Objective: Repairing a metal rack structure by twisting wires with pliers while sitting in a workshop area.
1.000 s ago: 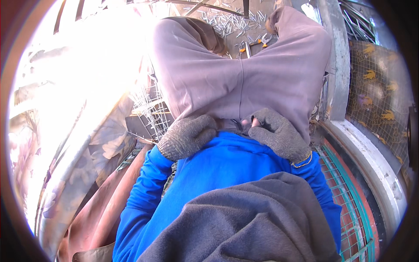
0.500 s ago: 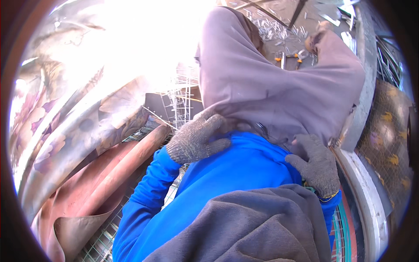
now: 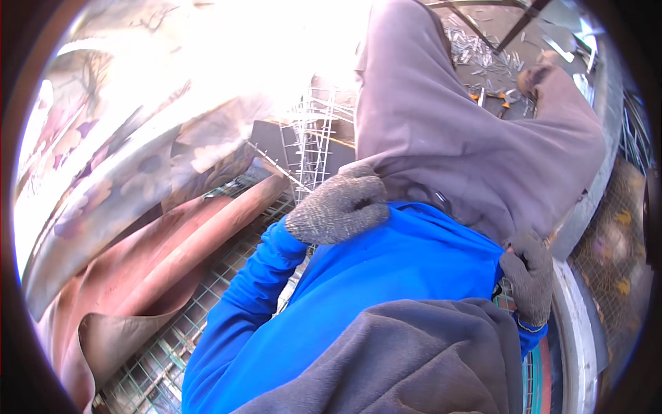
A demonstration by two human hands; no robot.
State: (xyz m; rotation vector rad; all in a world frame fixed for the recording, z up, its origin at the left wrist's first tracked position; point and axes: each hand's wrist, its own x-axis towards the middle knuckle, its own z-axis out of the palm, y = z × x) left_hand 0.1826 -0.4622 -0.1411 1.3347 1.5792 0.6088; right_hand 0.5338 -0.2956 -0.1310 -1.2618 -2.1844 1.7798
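Note:
Across my lap stretches the blue shirt (image 3: 400, 262), its front hem drawn out sideways between my two hands. My left hand (image 3: 341, 205), in a grey knit glove, is closed on the hem at its left end. At the right end my right hand (image 3: 532, 279), in a matching glove, has its fingers curled and pinches the hem. Beyond the hem are my brownish-mauve trousers (image 3: 476, 152), with a small dark shiny piece at the waist. A dark grey cloth (image 3: 414, 359) drapes over the lower part of the shirt.
At left lie a rolled reddish-brown sheet (image 3: 200, 241) and a flowered sheet (image 3: 145, 179) on a green wire grid. A white wire rack (image 3: 314, 138) stands beside my leg. Orange-handled pliers (image 3: 507, 103) and scattered metal strips (image 3: 476, 55) lie on the ground ahead.
Both hands have closed on the shirt hem and pulled it wider and straighter. Earlier the fingers lay looser at the waist. The whole view has shifted, so things appear farther right.

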